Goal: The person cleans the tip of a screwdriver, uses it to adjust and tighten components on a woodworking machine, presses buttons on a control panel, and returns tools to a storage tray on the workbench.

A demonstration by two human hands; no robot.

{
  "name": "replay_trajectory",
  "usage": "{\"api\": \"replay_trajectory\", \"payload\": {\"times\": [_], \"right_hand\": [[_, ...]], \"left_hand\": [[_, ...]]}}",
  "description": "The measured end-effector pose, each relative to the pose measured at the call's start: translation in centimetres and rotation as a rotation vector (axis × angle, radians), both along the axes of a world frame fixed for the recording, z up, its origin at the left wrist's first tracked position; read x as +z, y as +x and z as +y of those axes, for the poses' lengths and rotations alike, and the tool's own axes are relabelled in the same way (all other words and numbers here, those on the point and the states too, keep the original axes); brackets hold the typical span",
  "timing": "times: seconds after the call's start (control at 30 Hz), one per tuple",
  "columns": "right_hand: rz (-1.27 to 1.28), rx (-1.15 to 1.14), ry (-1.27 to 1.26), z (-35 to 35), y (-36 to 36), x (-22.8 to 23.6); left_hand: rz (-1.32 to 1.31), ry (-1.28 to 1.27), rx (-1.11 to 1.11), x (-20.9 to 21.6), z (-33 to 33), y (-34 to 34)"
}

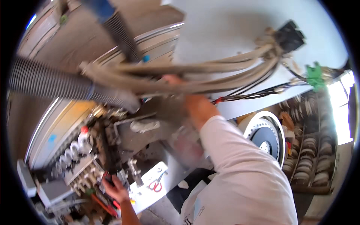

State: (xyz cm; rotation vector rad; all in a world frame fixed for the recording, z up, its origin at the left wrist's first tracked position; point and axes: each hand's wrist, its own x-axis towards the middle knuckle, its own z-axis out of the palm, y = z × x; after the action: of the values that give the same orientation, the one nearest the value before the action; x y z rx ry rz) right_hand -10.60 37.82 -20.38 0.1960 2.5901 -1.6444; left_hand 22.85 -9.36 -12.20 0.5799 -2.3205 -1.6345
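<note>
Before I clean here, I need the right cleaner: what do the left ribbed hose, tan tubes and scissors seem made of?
Ribbed hose: probably grey plastic, satin, given sheen along its ridges. Tan tubes: matte; rubber or plastic, judging by smooth bends, though blurred. Scissors: likely metal blades, being grey; handles, evenly red, look plastic.

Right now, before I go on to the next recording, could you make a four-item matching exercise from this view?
1. Scissors
2. Large ribbed hose
3. Round wheel-like part
4. Left hand

A. Pale outer ring, dark centre
B. Bare, at the lower left of the view
C. Red-handled
D. Grey, coming in from the left edge

Pairs: 1-C, 2-D, 3-A, 4-B
</note>
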Motion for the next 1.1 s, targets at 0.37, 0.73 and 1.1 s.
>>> {"api": "replay_trajectory", "payload": {"times": [0.37, 0.73, 1.1], "right_hand": [[-0.268, 0.012, -0.211, 3.5, -1.0, 0.8], [-0.414, 0.006, -0.310, 1.9, -0.6, 2.3], [-0.425, -0.055, -0.351, 0.0, 0.8, 4.0]], "left_hand": [[0.035, -0.203, -0.002, -1.3, 0.4, -0.2], [0.107, -0.306, 0.004, 0.7, 0.5, -1.0], [0.089, -0.299, -0.013, 0.5, 0.5, -0.6]]}}
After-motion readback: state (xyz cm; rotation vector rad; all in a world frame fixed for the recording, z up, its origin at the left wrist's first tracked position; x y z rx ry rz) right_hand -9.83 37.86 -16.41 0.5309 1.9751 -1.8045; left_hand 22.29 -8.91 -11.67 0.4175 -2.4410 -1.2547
